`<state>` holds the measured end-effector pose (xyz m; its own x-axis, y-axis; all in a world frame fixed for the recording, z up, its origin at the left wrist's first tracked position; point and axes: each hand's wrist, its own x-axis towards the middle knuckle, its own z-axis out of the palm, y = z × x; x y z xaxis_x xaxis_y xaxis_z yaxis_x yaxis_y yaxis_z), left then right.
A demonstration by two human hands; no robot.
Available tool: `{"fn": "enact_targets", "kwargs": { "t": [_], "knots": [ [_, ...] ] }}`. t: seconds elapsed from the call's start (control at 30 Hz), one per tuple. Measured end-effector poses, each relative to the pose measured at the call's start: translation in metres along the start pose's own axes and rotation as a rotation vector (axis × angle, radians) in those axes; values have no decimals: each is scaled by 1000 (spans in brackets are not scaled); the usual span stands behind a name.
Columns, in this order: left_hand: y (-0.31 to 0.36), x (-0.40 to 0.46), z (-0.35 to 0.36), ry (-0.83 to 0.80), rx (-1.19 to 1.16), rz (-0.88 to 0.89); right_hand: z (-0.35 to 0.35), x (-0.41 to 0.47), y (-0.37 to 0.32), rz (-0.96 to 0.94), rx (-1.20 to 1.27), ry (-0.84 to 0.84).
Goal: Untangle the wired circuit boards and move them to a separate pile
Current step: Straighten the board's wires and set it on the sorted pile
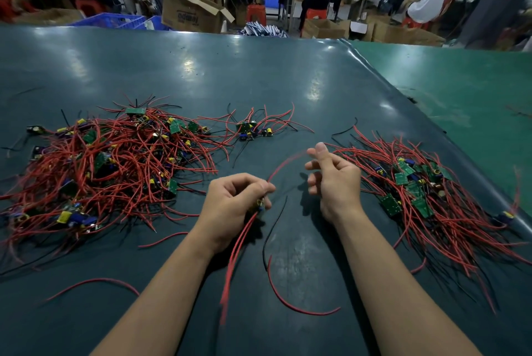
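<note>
Item: wired circuit board (260, 206), one unit, held at centre frame in the left hand (233, 206), whose fingers are curled round it so that only a glimpse of yellow and blue components shows between them. Leads: several red wires (233, 263) hang from under that hand toward the lower edge of the frame; a further red lead (283, 164) arcs up and right to the right hand (334, 180), where its far end blurs out at the thumb, and whether the thumb and forefinger pinch it or merely meet it cannot be told; the other fingers there are loosely curled and hold nothing visible. Source stock: tangled heap (109, 171), left of frame, dense with red and black wire and green boards. Sorted stock: separate pile (426, 197), right of frame, wires lying roughly parallel. A small cluster (253, 128) of boards sits apart at upper centre. Loose black wire (273, 229) and stray red offcuts lie on the dark green table mat (259, 73). Handling, as judged: very light; board small and rigid, with standing components and solder joints likely to suffer from yanking; leads limp, springy, smooth-jacketed and apt to snag neighbours. Best held by the board's edges or body, with each lead drawn through the fingers from the board outward, not pulled by its free end.
</note>
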<state>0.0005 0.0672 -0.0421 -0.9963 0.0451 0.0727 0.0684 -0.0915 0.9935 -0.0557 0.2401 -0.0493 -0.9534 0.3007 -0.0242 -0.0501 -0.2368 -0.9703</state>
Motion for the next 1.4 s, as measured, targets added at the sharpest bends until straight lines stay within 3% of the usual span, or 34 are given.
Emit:
{"fn": "enact_targets", "kwargs": {
  "t": [0.13, 0.27, 0.33, 0.47, 0.57, 0.67, 0.73, 0.8, 0.87, 1.03, 1.17, 1.27, 1.4],
  "knots": [
    [0, 6, 4, 123, -37, -36, 3, -21, -1, 72, -152, -326],
    [-2, 0, 5, -8, 147, 25, 9, -30, 1, 56, -169, -433],
    [-2, 0, 3, -69, 155, 15, 7, -25, -1, 77, -128, -339],
    [3, -4, 1, -157, 80, -2, -6, -6, -8, 97, 128, 31],
    [6, -3, 1, -19, -141, -3, -16, -1, -11, 3, 73, 136],
    [9, 6, -3, 181, -469, -86, -5, -15, -8, -91, -164, -55],
    [10, 10, -2, 241, -663, -99, 5, -28, -4, -103, -282, -301],
    [7, 13, -1, 284, -744, -67, 14, -40, 0, -38, -278, -548],
    [5, 14, 0, 298, -698, -15, 20, -47, 2, 55, -164, -625],
    [-5, 12, 3, 250, -248, 54, 25, -40, 1, 146, 62, -383],
    [-7, 11, 5, 147, -85, 20, 17, -35, 2, 116, 49, -342],
    [-6, 12, 3, 143, -53, 2, 17, -31, 4, 67, -11, -235],
    [-5, 11, 2, 146, -177, 1, 5, -16, -4, 33, 99, 70]
  ]
}}
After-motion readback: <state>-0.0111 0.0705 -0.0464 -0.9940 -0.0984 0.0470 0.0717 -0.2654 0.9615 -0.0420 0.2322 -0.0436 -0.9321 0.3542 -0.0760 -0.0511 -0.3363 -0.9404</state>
